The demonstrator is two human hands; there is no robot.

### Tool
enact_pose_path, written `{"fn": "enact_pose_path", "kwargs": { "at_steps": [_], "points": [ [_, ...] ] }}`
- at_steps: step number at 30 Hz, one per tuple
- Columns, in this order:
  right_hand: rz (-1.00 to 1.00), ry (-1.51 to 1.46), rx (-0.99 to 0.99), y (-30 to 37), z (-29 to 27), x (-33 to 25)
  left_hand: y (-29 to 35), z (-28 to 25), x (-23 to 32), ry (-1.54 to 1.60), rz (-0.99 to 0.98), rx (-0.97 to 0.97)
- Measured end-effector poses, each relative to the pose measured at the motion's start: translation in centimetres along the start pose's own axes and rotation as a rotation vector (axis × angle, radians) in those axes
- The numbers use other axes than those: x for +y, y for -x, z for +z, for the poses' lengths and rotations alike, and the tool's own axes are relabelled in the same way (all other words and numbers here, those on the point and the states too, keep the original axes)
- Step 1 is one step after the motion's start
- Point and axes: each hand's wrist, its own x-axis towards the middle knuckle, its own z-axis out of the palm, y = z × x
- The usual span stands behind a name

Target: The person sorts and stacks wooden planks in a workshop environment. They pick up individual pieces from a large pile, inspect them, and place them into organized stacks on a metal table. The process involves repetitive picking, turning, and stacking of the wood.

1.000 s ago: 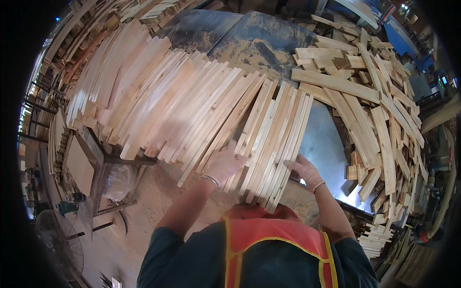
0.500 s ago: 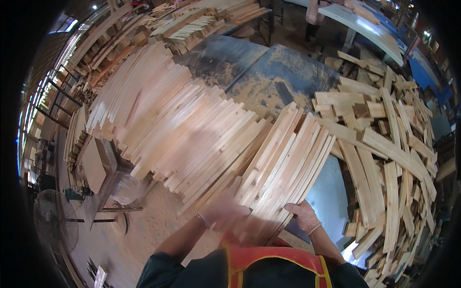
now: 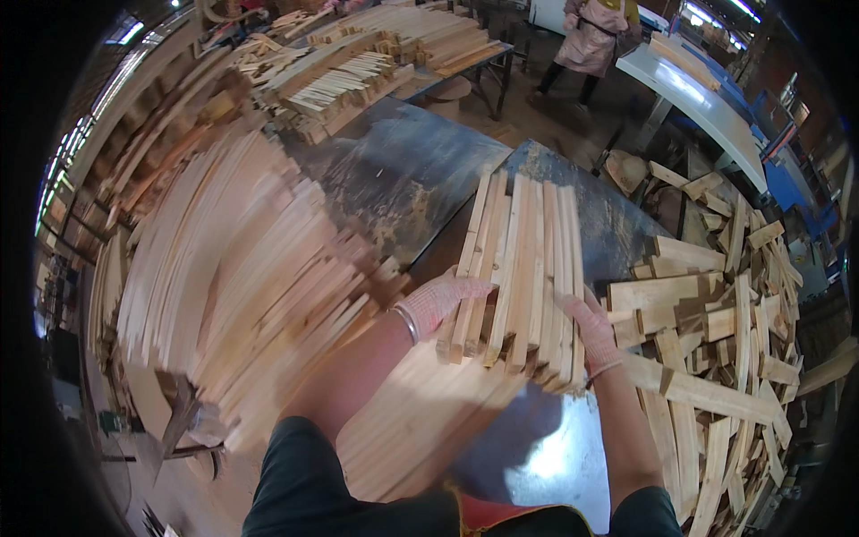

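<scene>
Between my two gloved hands I grip a bundle of narrow wooden strips (image 3: 519,277), standing side by side and raised over the metal table (image 3: 537,447). My left hand (image 3: 440,302), with a metal band at its wrist, presses on the bundle's left side, thumb across the near strips. On the opposite side my right hand (image 3: 591,329) closes round the outer strips. The strips' near ends are uneven. Left of the bundle lies a broad row of similar wooden strips (image 3: 242,259), partly blurred. Pale boards (image 3: 420,412) lie below my left forearm.
A heap of loose wood offcuts (image 3: 698,313) fills the right side. Beyond the bundle are dark, dusty metal tabletops (image 3: 394,152). More stacked strips (image 3: 349,80) rest at the back left. Another person in an apron (image 3: 595,40) stands near a pale table (image 3: 689,89) at the back.
The bundle has moved away from my body and now stands more upright in view. My hands have gone forward with it, the left one now higher on its side. The view has shifted.
</scene>
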Motion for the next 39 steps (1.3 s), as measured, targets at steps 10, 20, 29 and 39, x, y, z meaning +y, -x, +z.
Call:
{"fn": "enact_pose_path", "kwargs": {
  "at_steps": [10,20,29,39],
  "points": [
    [-0.064,-0.190,-0.136,-30.4,11.3,4.2,-21.0,-17.7,20.9,-1.640,0.522,0.050],
    [-0.144,0.585,-0.474,-34.5,15.7,6.6,-32.0,-27.2,28.0,-2.126,0.301,0.593],
    [0.085,1.271,0.302,-1.0,-10.0,-8.1,-17.3,-11.9,21.9,-2.001,0.649,0.603],
    [0.531,2.206,0.479,17.8,-37.6,-6.2,5.3,0.3,-0.4,-1.949,0.736,-0.008]
  ]
}}
